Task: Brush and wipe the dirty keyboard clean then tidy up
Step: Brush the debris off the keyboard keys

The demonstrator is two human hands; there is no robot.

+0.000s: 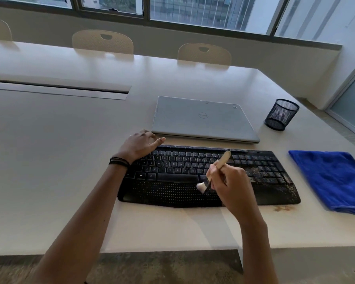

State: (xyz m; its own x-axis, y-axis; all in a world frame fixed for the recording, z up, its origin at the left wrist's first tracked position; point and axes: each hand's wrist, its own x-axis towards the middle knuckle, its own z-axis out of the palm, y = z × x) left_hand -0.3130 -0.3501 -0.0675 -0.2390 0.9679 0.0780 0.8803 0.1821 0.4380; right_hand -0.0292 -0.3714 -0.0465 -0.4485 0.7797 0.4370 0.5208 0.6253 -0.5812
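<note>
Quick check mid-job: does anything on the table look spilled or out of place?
Yes. Brown grit cakes the right end of the keyboard, over the number pad and palm rest, and some crumbs lie on the table off its front right corner. The laptop, cloth and mesh cup look orderly.

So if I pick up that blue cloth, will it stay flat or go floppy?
Probably floppy: the blue cloth lies folded with soft, rounded edges, so it would likely droop. It looks light, being thin fabric. Its fuzzy surface probably won't slip easily on the table.
</note>
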